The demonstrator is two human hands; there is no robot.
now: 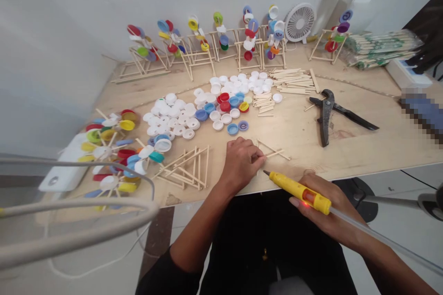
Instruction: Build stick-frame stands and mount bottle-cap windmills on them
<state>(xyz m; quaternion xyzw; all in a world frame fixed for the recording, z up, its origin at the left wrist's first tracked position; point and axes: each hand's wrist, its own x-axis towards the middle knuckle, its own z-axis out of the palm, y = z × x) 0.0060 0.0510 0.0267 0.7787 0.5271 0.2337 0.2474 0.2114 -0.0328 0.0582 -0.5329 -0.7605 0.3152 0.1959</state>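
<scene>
Our left hand (pixel 242 161) is over the near edge of the bench (pixel 294 124), about midway along, with thumb and forefinger pinching one thin stick (pixel 275 153). A second stick (pixel 266 145) crosses it just beside our fingertips; more may be hidden under the hand. Our right hand (pixel 327 186) has its fingers wrapped around one yellow glue gun (pixel 294 187) just off the near edge, a small red light glowing on it. Its dark nozzle points toward our left thumb, near it but apart.

Left of our left hand, by the near edge, lies one group of stick triangles (pixel 206 166), overlapping too much to count. Toward the near left corner we count four loose cap wheels (pixel 103 152), crowded together. Seven standing cap wheels (pixel 249 32) line the far edge on stick frames, with one fan (pixel 300 23) and one bottle (pixel 341 7) behind them toward the right.

Mid-bench, the white caps (pixel 169 110) are too many to count; one blue cap (pixel 232 129) and one violet cap (pixel 243 125) lie nearest us. We see two piles of loose sticks (pixel 294 82), one long, one short, one black pair of pliers (pixel 326 120) toward the right edge, and one packet of sticks (pixel 384 46) by the far right corner.
</scene>
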